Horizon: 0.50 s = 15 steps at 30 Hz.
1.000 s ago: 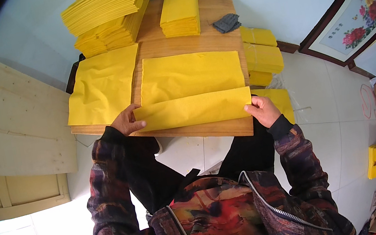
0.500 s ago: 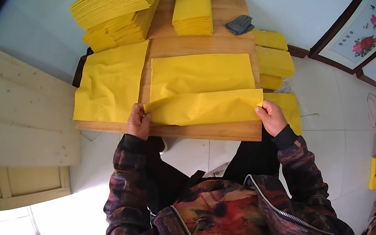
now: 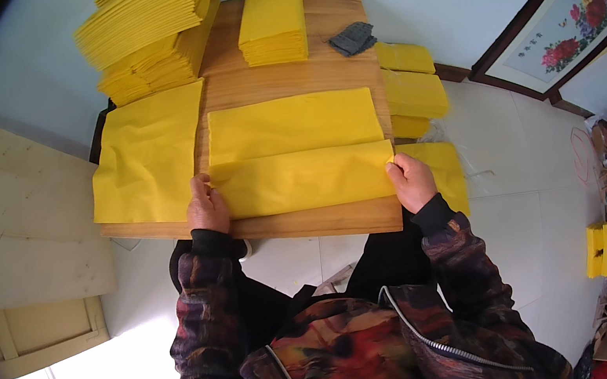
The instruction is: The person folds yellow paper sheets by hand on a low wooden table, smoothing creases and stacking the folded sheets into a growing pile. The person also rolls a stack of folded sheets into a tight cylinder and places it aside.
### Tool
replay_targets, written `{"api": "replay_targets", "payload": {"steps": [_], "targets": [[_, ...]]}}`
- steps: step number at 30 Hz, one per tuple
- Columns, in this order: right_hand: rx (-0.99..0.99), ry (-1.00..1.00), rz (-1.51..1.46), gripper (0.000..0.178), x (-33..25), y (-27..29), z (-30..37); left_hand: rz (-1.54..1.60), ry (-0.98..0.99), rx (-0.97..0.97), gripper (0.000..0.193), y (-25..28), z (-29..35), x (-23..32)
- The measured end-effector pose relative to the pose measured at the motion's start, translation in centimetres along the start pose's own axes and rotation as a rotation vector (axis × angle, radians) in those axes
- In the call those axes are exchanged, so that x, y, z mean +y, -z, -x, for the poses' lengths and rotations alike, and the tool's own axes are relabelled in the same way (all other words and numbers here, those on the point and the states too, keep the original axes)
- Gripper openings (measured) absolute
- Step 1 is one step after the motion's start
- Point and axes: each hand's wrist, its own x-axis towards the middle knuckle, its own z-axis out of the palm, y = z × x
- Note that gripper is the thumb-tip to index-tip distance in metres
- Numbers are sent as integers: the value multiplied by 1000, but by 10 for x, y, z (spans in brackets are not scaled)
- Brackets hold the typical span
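A yellow cloth-like sheet (image 3: 292, 125) lies on the wooden table (image 3: 309, 224) in front of me, its near part folded over in a long flap. My left hand (image 3: 208, 207) is closed at the flap's left end, with the fingers on its upper corner. At the right end, my right hand (image 3: 413, 181) pinches the flap's upper corner between thumb and fingers. Between both hands the folded edge runs nearly straight across. Left of it, close to my left hand, a flat yellow sheet (image 3: 147, 155) with light creases reaches the table's near edge.
Tall stacks of folded yellow sheets (image 3: 146, 24) rise at the far left, and another stack (image 3: 272, 16) stands at the back. A grey cloth (image 3: 353, 39) lies near the far right corner. Yellow bundles (image 3: 415, 92) sit beyond the table's right side. Shelves with goods are far right.
The folded flap has come down flatter onto the sheet, its wrinkles smoothed. Both hands still hold its ends. The whole view has shifted, so the table appears further left.
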Motion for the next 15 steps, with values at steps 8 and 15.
{"api": "replay_targets", "payload": {"steps": [8,15], "targets": [[2,-3,89,25,-1,-3,-10,-98,-22,7,25,0,-3,8],[-16,-13,152,24,-1,-4,-16,-68,13,-16,26,1,-3,7]]}}
